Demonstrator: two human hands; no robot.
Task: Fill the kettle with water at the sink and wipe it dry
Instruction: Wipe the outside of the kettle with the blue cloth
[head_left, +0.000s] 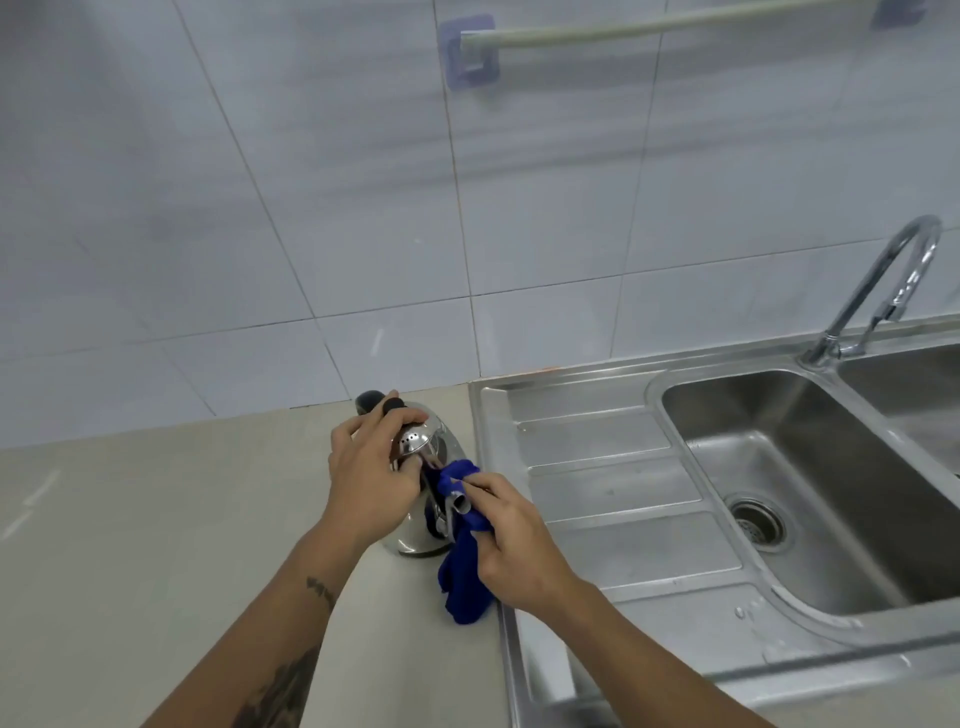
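On counter: left hand (366, 470) steadies kettle (427, 457) | right hand (511, 540) rubs blue cloth (464, 571) on spout

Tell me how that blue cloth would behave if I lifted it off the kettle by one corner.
Likely floppy: the blue cloth already drapes and folds from the right hand down onto the counter. Probably light, since pinched fingers alone hold it against the kettle spout. It may cling slightly if it is damp from wiping; that cannot be seen.

A towel rail (670, 23) hangs high on the tiled wall (311, 182).
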